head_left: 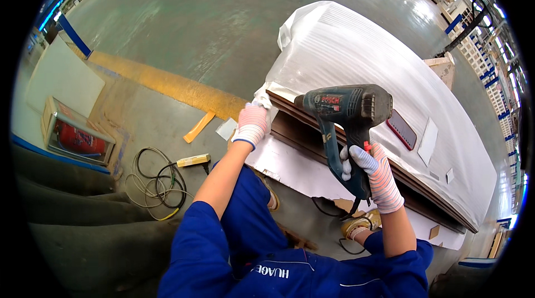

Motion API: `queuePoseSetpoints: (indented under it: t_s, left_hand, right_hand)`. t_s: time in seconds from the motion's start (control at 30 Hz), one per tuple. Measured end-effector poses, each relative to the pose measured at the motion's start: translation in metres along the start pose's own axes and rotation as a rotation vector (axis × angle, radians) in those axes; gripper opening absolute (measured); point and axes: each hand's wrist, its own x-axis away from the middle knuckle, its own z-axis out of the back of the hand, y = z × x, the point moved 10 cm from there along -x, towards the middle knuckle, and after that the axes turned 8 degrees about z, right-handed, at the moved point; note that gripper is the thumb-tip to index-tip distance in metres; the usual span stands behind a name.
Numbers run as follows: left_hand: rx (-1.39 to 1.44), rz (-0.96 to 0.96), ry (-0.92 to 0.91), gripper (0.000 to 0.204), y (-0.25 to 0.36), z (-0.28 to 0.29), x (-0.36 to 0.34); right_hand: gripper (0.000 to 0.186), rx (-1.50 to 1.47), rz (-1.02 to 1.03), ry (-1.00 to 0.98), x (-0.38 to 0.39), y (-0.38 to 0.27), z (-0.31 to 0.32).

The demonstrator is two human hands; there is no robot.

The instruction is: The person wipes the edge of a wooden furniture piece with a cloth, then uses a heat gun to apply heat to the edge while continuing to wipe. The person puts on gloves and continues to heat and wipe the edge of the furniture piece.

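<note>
My right hand, in a striped glove, is wrapped round the handle of a dark teal heat gun. Its nozzle points left, at the near-left corner of a stack of brown panels. A sheet of white foam wrap covers the top of the stack and hangs over its far side. At that same corner my left hand, gloved too, is closed on a bunched piece of the white wrap. The fingertips of the left hand are partly hidden.
A phone and a white card lie on the wrap. On the floor to the left are a coiled cable, a power strip and an orange strip. A red fire extinguisher stands in a box farther left.
</note>
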Motion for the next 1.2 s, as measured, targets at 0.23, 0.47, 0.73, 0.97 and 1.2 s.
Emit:
queuePoseSetpoints:
  t_s: [0.23, 0.47, 0.73, 0.97, 1.2]
  left_hand:
    - [0.110, 0.101, 0.189, 0.020, -0.042, 0.016, 0.005]
    - [0.102, -0.172, 0.346, 0.014, -0.006, 0.047, 0.010]
    - [0.050, -0.483, 0.125, 0.018, 0.009, 0.040, -0.003]
    - [-0.096, -0.586, -0.116, 0.019, 0.040, 0.055, -0.003]
    - [-0.158, -0.683, -0.181, 0.015, 0.079, 0.070, 0.012]
  right_hand:
    - [0.022, -0.091, -0.007, 0.036, 0.029, 0.003, 0.013]
    - [0.023, -0.074, -0.035, 0.033, 0.040, 0.002, 0.023]
    - [0.023, -0.109, -0.105, 0.126, 0.083, 0.004, 0.059]
    - [0.028, -0.001, -0.076, 0.145, 0.106, 0.007, 0.095]
    - [0.034, -0.041, -0.055, 0.130, 0.095, 0.008, 0.091]
